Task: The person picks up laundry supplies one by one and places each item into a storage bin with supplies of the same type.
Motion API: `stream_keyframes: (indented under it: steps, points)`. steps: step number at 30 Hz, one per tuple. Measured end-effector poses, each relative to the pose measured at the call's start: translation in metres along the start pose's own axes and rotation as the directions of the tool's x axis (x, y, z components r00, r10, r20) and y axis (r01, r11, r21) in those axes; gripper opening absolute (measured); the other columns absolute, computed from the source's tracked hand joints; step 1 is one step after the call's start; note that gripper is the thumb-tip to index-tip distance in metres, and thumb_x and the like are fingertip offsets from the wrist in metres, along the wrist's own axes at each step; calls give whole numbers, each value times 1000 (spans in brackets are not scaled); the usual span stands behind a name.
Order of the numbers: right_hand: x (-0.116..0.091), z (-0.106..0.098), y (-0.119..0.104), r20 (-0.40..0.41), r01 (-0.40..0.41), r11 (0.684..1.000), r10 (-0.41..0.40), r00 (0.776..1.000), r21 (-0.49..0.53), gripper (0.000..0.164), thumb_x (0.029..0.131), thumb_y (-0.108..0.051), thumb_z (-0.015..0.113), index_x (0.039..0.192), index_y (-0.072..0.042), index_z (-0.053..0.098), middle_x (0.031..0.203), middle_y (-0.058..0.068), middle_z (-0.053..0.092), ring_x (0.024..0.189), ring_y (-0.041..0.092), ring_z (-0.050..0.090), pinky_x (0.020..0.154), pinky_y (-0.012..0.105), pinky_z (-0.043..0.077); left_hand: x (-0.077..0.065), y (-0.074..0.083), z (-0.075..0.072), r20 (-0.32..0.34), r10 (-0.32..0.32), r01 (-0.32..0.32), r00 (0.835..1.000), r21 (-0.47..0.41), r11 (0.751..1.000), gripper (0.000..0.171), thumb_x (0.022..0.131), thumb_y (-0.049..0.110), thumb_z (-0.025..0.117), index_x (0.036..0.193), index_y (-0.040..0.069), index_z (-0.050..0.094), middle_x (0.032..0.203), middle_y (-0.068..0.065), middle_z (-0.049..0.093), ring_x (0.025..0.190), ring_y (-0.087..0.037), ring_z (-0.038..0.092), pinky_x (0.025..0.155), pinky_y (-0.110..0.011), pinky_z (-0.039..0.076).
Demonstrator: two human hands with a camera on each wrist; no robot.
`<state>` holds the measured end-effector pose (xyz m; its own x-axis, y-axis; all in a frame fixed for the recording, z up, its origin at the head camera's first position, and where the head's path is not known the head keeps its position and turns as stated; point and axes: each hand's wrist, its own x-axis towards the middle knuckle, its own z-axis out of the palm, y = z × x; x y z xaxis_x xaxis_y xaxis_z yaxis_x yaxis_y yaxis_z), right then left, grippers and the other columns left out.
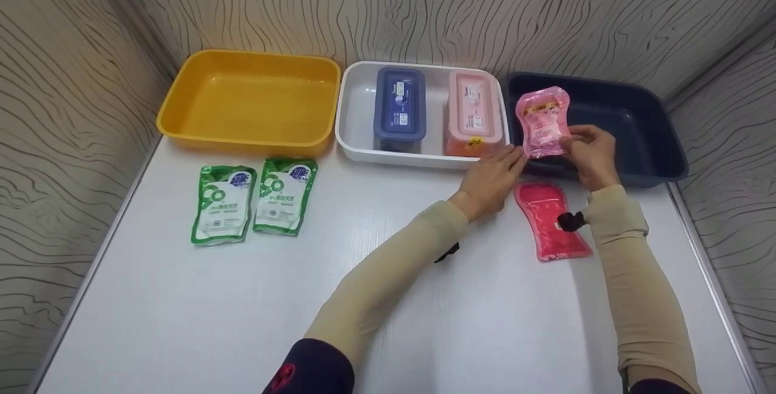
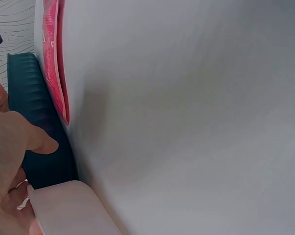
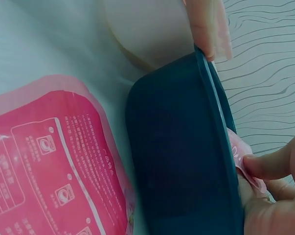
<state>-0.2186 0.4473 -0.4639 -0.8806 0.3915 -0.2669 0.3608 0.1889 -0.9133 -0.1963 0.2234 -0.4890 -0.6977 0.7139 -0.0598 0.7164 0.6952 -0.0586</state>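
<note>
My right hand [image 1: 593, 154] pinches a light pink pouch [image 1: 542, 118] by its lower right corner, over the dark blue bin [image 1: 652, 133]. In the right wrist view, thumb and fingers close on the pouch edge [image 3: 239, 147] at the bin's rim. My left hand [image 1: 492, 180] reaches to where the white bin [image 1: 357, 121] meets the dark one. Its fingers lie extended at the rims, with the fingertips beside the pouch's lower left corner. Below the dark bin, a darker pink-red pouch [image 1: 548, 221] lies on the table, between the two forearms.
Inside the white bin stand a blue lidded box [image 1: 400, 106] and a pink lidded box [image 1: 476, 109]. A yellow bin [image 1: 248, 136] is at the left of the row. Two green-and-white pouches [image 1: 223, 206] lie in front of it. Patterned walls [image 1: 412, 12] enclose the table's back and sides.
</note>
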Motion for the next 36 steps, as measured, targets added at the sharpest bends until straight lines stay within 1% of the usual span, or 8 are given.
stream_keyframes:
  steps: [4, 10, 13, 18, 25, 28, 33, 36]
  points:
    - [3, 2, 1, -6, 6, 999, -6, 1000, -47, 31, 105, -9, 64, 135, -7, 59, 112, 3, 60, 98, 10, 64, 86, 17, 61, 1, 2, 0, 12, -3, 3, 1000, 2, 1000, 75, 111, 35, 54, 173, 19, 15, 181, 3, 16, 167, -17, 13, 134, -31, 14]
    - [6, 3, 2, 17, 34, 994, -32, 999, -100, 36, 106, -11, 63, 141, -3, 56, 116, 4, 59, 98, 10, 64, 85, 16, 60, 0, 3, -2, 19, -12, 12, 1000, 7, 1000, 74, 111, 36, 53, 173, 21, 15, 181, 4, 14, 167, -16, 12, 134, -31, 13]
    - [6, 3, 3, 23, 57, 991, -55, 998, -118, 38, 105, -9, 62, 142, 0, 55, 115, 4, 60, 96, 8, 65, 82, 14, 60, -1, 3, -2, 13, -5, 5, 1000, 8, 1000, 74, 112, 38, 52, 173, 20, 15, 181, 3, 14, 167, -16, 11, 134, -31, 11]
    - [7, 5, 5, 26, 90, 986, -88, 996, -144, 39, 104, -5, 63, 142, 3, 55, 112, 5, 60, 91, 9, 65, 76, 13, 59, -1, 3, 0, -1, 12, -12, 1000, 41, 999, 78, 110, 37, 56, 173, 18, 14, 181, 2, 15, 167, -18, 11, 134, -33, 11]
    - [6, 8, 7, 16, 105, 971, -104, 994, -215, 39, 104, -6, 63, 141, 4, 56, 111, 8, 62, 90, 10, 64, 73, 15, 58, -1, 2, 2, 11, 10, -11, 1000, 53, 999, 76, 111, 36, 54, 173, 18, 14, 181, 1, 14, 168, -18, 10, 135, -34, 9]
    - [6, 10, 7, 18, 103, 959, -102, 995, -265, 40, 105, -9, 63, 143, 3, 56, 115, 9, 62, 93, 12, 64, 73, 15, 56, 0, 2, 2, 18, 8, -9, 1000, 49, 999, 76, 111, 36, 55, 173, 19, 15, 181, 1, 14, 168, -18, 11, 135, -34, 10]
    - [6, 12, 9, 29, 109, 941, -105, 994, -322, 43, 104, -9, 63, 145, 1, 55, 125, 16, 63, 102, 20, 64, 73, 15, 54, 0, 1, 2, 19, 7, -7, 1000, 41, 999, 76, 110, 37, 56, 173, 19, 16, 180, 2, 17, 167, -18, 12, 134, -33, 12]
    - [5, 13, 9, 34, 119, 930, -115, 993, -349, 45, 103, -9, 63, 147, 0, 54, 130, 19, 63, 103, 22, 63, 72, 15, 54, 0, 1, 1, 16, 8, -8, 1000, 46, 999, 77, 110, 37, 57, 173, 19, 17, 180, 1, 18, 167, -18, 12, 135, -33, 12]
